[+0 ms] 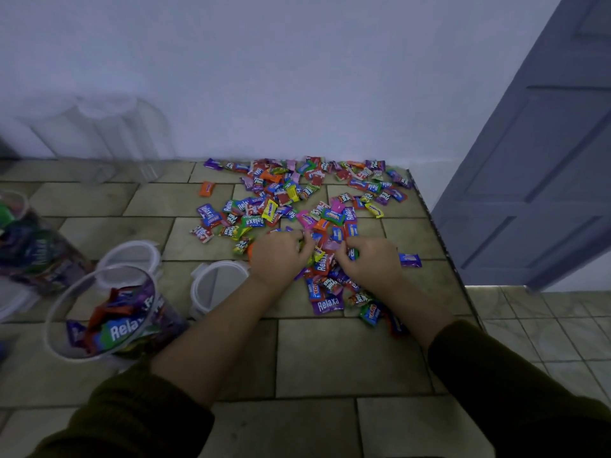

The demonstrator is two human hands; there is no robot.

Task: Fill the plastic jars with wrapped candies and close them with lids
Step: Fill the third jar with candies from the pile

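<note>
**As both hands dig into the candy heap, one jar stands open**

While the bare forearms reach forward from dark sleeves, the left hand (279,256) and right hand (372,259) lie palm-down side by side. Their fingers curl round wrapped candies (297,200) at the near edge of the heap on the tiled surface (347,352). To the left an open plastic jar (66,292) stands upright, mouth up, partly filled. A clear lid (218,285) lies flat between jar and left hand. A purple wrapper (327,305) reads "Relaxa"; a pink wrapper (305,219) reads "mentos", upside down.
</note>
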